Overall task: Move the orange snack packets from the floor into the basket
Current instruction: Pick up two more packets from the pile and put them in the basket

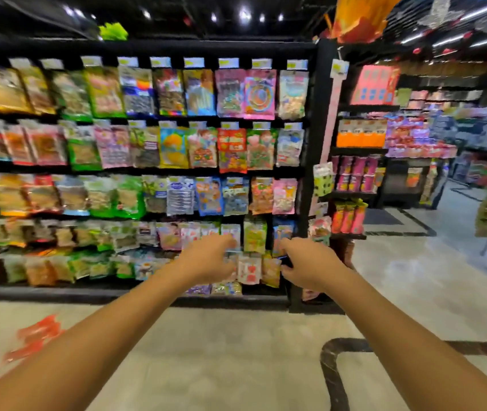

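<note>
Ahead, a black shelf rack (322,120) holds hanging snack bags, labels too blurred to read. Orange snack packets (39,333) lie on the floor (221,351), near left. Left hand (209,259) and right hand (310,268) reach forward; whether either grip is clenched, I cannot tell.

Ahead of you stands a shelf rack (147,46) filled row upon row with hanging packets (171,146), running from the far left to an upright post (316,173) right of centre. Your two hands (209,259) reach forward side by side, level with the lowest rows, the left hand just left of the right hand (307,265). On the floor (221,351) at your lower left, beside your left forearm, lie some snack packets (39,333). Right of the post, further shelves (358,149) stand behind an open aisle. A curved floor line (332,378) runs beneath your right forearm.
</note>
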Demonstrator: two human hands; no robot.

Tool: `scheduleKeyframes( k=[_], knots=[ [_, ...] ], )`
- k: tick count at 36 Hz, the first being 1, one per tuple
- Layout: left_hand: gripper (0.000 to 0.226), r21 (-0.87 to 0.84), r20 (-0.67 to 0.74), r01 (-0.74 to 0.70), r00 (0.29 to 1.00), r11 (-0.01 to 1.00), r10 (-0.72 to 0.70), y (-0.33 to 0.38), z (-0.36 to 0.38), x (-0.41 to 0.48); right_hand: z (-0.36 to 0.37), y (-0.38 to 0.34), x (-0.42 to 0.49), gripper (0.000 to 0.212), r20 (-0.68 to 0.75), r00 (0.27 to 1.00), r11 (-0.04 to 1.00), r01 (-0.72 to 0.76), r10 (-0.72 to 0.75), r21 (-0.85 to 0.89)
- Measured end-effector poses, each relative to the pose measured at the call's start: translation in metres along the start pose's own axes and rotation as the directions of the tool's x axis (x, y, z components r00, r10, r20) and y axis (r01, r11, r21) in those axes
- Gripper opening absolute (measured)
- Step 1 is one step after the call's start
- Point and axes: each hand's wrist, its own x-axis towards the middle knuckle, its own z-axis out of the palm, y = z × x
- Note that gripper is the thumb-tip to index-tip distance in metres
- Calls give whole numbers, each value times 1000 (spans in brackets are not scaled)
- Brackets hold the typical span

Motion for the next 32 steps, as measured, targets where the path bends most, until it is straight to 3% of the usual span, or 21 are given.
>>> scheduleKeyframes(
  k=[6,14,22,32],
  knots=[
    [53,-25,-11,199,980,980,-199,-128,-23,-56,12,-126,71,47,49,975,976,217,-216,-4],
    [56,8,-23,422,907,907,-421,-298,-49,-130,37,-309,157,46,60,905,907,421,-421,15],
    [49,0,-23,492,870,870,-492,-431,-66,-177,66,-446,222,45,113,859,866,496,-500,63],
    [49,-25,-7,548,836,836,-548,-555,-55,-146,100,-526,323,45,152,814,828,557,-561,68]
  ],
)
